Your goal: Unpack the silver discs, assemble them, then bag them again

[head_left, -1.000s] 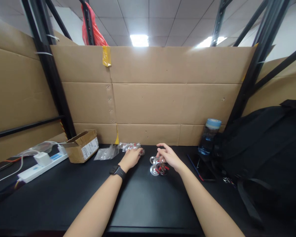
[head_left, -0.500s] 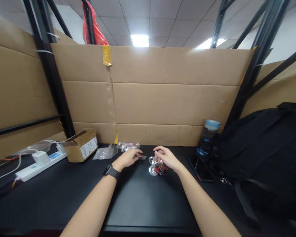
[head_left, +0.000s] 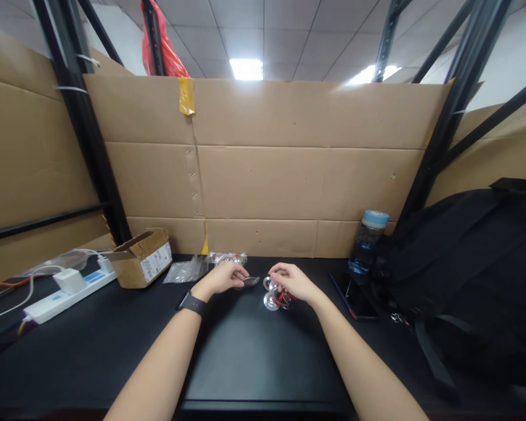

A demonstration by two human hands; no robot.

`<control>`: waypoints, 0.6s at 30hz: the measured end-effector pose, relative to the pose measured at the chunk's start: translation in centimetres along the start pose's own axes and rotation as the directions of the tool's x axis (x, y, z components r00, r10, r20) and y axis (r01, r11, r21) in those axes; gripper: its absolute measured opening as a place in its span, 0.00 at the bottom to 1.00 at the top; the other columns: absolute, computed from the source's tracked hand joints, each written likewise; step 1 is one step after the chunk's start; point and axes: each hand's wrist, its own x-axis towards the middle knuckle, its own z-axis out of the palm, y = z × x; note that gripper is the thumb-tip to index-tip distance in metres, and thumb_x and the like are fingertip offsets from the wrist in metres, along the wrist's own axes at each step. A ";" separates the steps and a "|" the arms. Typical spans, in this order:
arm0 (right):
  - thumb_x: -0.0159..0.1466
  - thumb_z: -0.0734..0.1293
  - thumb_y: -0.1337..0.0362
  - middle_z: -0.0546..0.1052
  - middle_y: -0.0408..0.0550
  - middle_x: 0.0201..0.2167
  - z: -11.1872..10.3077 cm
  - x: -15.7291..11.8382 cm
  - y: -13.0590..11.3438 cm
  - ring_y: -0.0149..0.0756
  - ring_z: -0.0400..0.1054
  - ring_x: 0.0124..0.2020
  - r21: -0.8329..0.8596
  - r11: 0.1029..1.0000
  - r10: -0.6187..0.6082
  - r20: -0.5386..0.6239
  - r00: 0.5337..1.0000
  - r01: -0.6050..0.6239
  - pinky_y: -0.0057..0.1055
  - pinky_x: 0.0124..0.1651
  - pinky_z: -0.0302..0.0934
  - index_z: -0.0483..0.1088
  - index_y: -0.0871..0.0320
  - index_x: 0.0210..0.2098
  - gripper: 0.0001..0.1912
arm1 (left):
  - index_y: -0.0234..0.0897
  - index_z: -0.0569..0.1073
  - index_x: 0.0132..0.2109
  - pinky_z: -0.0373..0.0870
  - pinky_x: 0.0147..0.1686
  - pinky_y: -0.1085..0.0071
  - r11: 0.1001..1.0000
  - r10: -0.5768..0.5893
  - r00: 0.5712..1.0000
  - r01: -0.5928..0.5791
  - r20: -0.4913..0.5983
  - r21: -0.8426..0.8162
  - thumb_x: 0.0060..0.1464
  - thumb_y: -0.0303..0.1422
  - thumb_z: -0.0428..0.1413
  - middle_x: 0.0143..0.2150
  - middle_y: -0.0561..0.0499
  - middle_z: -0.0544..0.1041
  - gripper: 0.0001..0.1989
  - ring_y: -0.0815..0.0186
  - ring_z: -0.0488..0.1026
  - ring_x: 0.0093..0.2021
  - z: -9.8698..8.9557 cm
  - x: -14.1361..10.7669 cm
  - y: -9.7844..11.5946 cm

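A packet is being pinched at its left end by the fingertips of the left hand, and it is being held near the middle of the worktop; whether it is also being supported by the surface cannot be told. Compared with one second earlier, the packet is being kept lower and a little farther from the wrapped bundle, which is being left behind the left hand. The discs, silver with red parts, are being partly covered by the right hand. Its fingers, which were more spread earlier, are now being bent together with only a narrow gap, but whether a disc is being gripped cannot be told, because the fingertips are being mixed with the shine of the discs. For the work in hand, this is being judged as a packet being already separated from the bundle, while the discs are being handled or only approached. No contact is being seen between packet and discs; a small gap is being left between them.
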 end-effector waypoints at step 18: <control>0.64 0.67 0.58 0.78 0.46 0.34 0.0 0.1 0.3 0.30 0.69 0.24 -0.225 0.967 -0.141 -0.087 0.986 0.119 0.26 0.27 0.61 0.75 0.56 0.40 0.10 | 0.37 0.78 0.47 0.73 0.40 0.71 0.968 0.119 0.990 -0.099 -0.075 0.232 0.51 0.26 0.58 0.38 0.48 0.83 0.15 0.62 0.80 0.38 0.2 0.2 -0.9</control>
